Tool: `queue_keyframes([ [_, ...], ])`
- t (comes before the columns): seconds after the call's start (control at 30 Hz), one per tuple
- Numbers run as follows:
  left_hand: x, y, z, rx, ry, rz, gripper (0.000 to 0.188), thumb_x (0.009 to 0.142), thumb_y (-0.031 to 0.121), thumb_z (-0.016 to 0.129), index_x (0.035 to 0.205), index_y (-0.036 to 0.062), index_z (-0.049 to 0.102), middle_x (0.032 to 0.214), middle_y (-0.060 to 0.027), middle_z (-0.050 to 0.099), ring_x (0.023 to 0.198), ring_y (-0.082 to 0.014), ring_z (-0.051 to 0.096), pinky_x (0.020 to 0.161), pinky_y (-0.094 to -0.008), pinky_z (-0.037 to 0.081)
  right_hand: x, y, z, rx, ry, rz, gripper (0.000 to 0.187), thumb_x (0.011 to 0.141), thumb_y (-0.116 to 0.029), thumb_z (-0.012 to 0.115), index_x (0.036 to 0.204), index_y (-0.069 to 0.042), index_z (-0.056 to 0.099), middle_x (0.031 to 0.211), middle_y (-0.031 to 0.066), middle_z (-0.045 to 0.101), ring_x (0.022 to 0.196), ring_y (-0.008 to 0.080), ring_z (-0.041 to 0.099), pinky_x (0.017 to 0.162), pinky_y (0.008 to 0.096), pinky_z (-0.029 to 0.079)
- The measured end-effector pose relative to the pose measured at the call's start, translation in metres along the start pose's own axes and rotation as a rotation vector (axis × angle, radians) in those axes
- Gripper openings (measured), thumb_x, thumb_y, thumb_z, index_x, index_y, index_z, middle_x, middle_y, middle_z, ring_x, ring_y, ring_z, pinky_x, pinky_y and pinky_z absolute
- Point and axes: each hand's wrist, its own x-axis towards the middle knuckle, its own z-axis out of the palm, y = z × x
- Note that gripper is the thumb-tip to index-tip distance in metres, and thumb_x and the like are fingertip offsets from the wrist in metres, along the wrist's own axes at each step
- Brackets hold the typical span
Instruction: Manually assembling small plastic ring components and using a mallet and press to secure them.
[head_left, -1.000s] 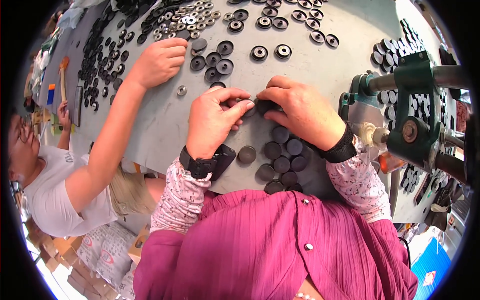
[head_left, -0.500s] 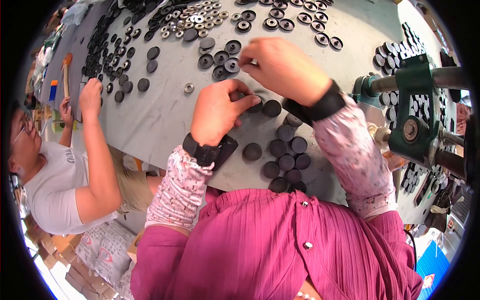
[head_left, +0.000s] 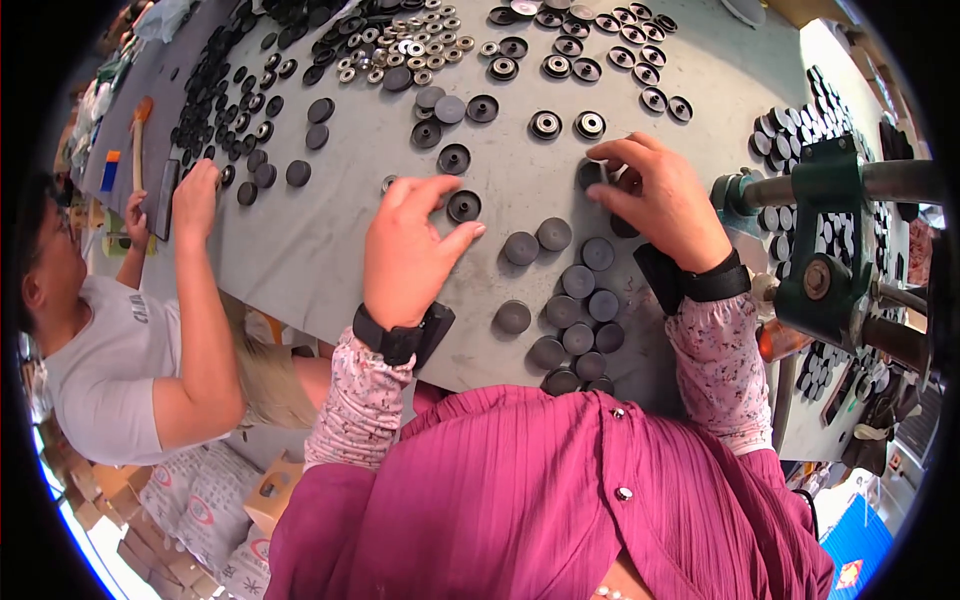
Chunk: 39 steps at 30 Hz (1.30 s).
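- Head view, looking down on a grey table [head_left: 330, 250] strewn with dark round caps and small metal rings.
- Left hand [head_left: 405, 255] lying palm down near the middle of the picture, fingers loosely spread, thumb and forefinger parted around a black cupped disc [head_left: 463, 206] at 1 o'clock of the hand; touching or just short of it, cannot tell; nothing gripped.
- Right hand [head_left: 660, 200] at 3 o'clock of the left, well apart from it, fingertips curled down and pinched on a dark round cap [head_left: 592, 174] at its 10 o'clock; a pale bit showing at the fingertips, too small to tell.
- Cluster of flat dark caps [head_left: 578, 310] between the two wrists, running from 12 towards 6 o'clock down to the table's near edge.
- Black wristband [head_left: 392, 338] on the left wrist, black strap [head_left: 690, 282] on the right; flowered sleeves and a magenta shirt below.
- Green metal press [head_left: 835, 230] at 3 o'clock, just beside the right wrist.
- Heap of metal rings [head_left: 400, 50] at 12 o'clock, far side of the table.
- Another person in a white shirt [head_left: 100, 380] at 9 o'clock, one hand [head_left: 195, 190] resting on the table among black caps, beside a dark flat phone [head_left: 163, 198].
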Motion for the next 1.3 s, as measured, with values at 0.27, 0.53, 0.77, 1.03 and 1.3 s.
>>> queue_keyframes([
  [0.27,0.039,0.003,0.026,0.185,0.083,0.264,0.021,0.092,0.017,0.077,0.108,0.0038,0.076,0.089,-0.0115,0.071,0.07,-0.0236,0.067,0.069,-0.0364,0.054,0.013,-0.001,0.003,-0.168,0.009,-0.068,0.032,0.082,-0.011,0.08,0.112,-0.004,0.073,0.106,0.0153,0.068,0.103,0.0367,0.068,0.09,0.0455,0.056],
  [0.53,0.087,0.001,0.036,-0.121,0.082,0.057,0.021,0.098,0.016,0.071,0.111,0.0015,0.078,0.092,-0.0067,0.077,0.075,-0.013,0.07,0.067,-0.0288,0.056,0.054,0.009,0.005,-0.318,0.067,-0.008,0.032,0.087,-0.014,0.077,0.117,-0.003,0.075,0.109,0.0136,0.069,0.105,0.0367,0.068,0.094,0.0453,0.054],
  [0.77,0.098,0.032,0.042,-0.572,-0.176,-0.211,0.024,0.093,0.012,0.078,0.116,0.0019,0.079,0.092,-0.0018,0.077,0.073,-0.0078,0.068,0.062,-0.0237,0.056,0.055,0.011,0.004,-0.285,0.079,-0.05,0.032,0.083,-0.013,0.079,0.113,-0.002,0.076,0.106,0.0134,0.07,0.102,0.0356,0.069,0.092,0.044,0.055],
  [1.03,0.118,0.038,0.055,-0.366,-0.305,-0.2,0.024,0.092,0.015,0.082,0.112,0.0018,0.079,0.091,-0.0035,0.077,0.068,-0.0083,0.068,0.06,-0.0244,0.058,0.053,0.015,0.008,-0.229,0.081,-0.035,0.034,0.082,-0.013,0.08,0.114,-0.003,0.076,0.106,0.0128,0.07,0.102,0.0349,0.07,0.091,0.0431,0.056],
  [1.3,0.135,0.032,0.045,-0.408,-0.445,-0.3,0.023,0.092,0.014,0.081,0.113,0.0037,0.079,0.094,-0.0027,0.077,0.068,-0.0096,0.069,0.061,-0.0252,0.061,0.051,0.011,0.006,-0.235,0.051,-0.052,0.033,0.082,-0.01,0.079,0.114,-0.004,0.076,0.114,0.013,0.07,0.109,0.0354,0.069,0.093,0.046,0.056],
])
